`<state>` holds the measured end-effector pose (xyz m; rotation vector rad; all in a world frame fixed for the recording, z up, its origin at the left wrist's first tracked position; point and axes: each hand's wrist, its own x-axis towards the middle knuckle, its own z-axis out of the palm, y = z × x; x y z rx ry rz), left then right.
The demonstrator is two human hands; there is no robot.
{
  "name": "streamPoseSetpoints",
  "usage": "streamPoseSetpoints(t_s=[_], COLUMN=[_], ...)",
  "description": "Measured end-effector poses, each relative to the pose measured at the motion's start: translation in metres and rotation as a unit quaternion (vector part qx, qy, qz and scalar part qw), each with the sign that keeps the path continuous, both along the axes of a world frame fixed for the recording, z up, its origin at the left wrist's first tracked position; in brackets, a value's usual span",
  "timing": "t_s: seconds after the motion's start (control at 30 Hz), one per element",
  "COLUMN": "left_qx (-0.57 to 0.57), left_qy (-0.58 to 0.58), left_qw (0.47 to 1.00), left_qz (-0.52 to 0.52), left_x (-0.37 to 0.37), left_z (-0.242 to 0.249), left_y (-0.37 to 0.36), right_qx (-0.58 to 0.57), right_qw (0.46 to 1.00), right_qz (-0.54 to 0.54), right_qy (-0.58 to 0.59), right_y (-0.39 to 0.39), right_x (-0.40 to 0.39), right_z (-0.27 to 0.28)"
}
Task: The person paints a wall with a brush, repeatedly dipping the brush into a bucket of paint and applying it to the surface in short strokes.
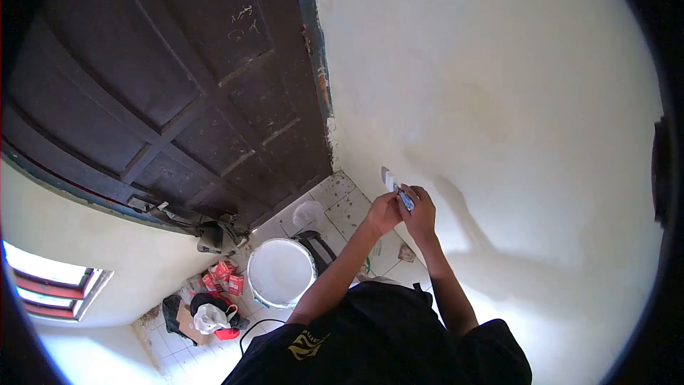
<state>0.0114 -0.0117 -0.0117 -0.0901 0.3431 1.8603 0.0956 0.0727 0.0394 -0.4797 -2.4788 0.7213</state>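
Note:
Both my hands are close together near the white wall. A small scraper or putty knife with a blue and white handle is between them, its pale blade pointing up and left. My right hand is wrapped round the handle. My left hand pinches at the handle's left side, its fingertips touching the tool. The blade is apart from the wall, as far as I can tell. Below and left of my hands, a round white bucket stands on the floor.
A dark panelled door fills the upper left. On the tiled floor are a clear plastic container, a black object, red packets and a pile of cloths and bags. A window is at the left.

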Motion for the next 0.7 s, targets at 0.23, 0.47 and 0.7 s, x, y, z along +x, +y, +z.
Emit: streamPoseSetpoints(t_s=[0.23,0.47,0.7], left_qx=[-0.159,-0.2,-0.144], left_qy=[0.022,-0.04,-0.052], left_qw=[0.987,0.966,0.969], left_qz=[-0.014,0.159,0.195], left_x=[-0.018,0.0,-0.007], left_z=[-0.026,-0.06,-0.047], left_y=[-0.031,-0.119,-0.152], right_qx=[-0.01,0.097,0.224], right_qw=[0.994,0.975,0.973], right_qz=[0.089,0.118,0.031], right_qy=[-0.067,-0.16,-0.047], right_y=[0.04,0.064,0.018], right_x=[-0.046,-0.088,-0.081], right_z=[-0.029,0.013,0.206])
